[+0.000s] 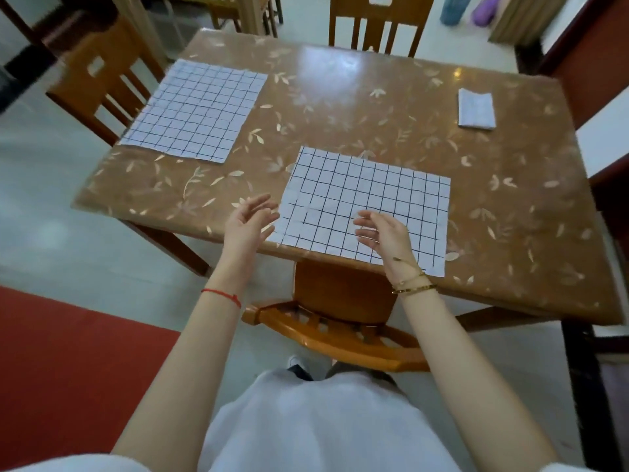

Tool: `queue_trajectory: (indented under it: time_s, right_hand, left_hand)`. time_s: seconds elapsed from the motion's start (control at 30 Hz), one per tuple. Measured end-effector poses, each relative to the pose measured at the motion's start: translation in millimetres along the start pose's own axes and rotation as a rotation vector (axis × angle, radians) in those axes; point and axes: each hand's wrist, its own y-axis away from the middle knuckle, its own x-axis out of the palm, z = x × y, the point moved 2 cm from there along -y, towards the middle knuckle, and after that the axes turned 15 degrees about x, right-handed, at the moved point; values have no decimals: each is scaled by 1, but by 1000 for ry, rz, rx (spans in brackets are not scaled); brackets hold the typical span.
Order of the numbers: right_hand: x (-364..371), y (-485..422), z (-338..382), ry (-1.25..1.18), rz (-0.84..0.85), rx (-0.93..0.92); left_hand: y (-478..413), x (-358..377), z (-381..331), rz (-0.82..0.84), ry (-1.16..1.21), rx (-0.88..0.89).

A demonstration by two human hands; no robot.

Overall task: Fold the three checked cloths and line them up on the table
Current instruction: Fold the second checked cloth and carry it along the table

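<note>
Both hands, left (250, 222) and right (384, 235), hover open and empty over the near cloth (367, 206), which lies flat with its near edge overhanging the table (340, 107). A careless pull could likely slide it off. A second cloth (195, 109) lies flat far left, a folded one (476, 108) far right (a chair (340, 311) is tucked in between person and table).

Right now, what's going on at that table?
A person is folding checked cloths. One folded cloth already sits at the table's far right. Two are still flat: the near cloth at the front edge, and the far cloth at the far left corner. Both hands are open and empty: the left hand hovers beside the near cloth's left edge, the right hand over its front part. Neither grips anything yet.
</note>
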Motion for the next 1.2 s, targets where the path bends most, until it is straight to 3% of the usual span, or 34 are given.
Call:
queue_trajectory:
  time_s: [0.33,0.6,1.0,1.2]
  right_hand:
    - [16,-89,49,150,79,51]
    - [48,-192,94,383,158,-15]
    - [99,-319,103,802,167,-180]
    - [118,-365,105,957,166,-148]
  left_hand:
    - [-52,13,40,-193,-66,-61]
    - [-91,24,86,-390,-286,-101]
    - [-123,46,143,-311,-600,-149]
    - [-127,41,169,-299,-862,-189]
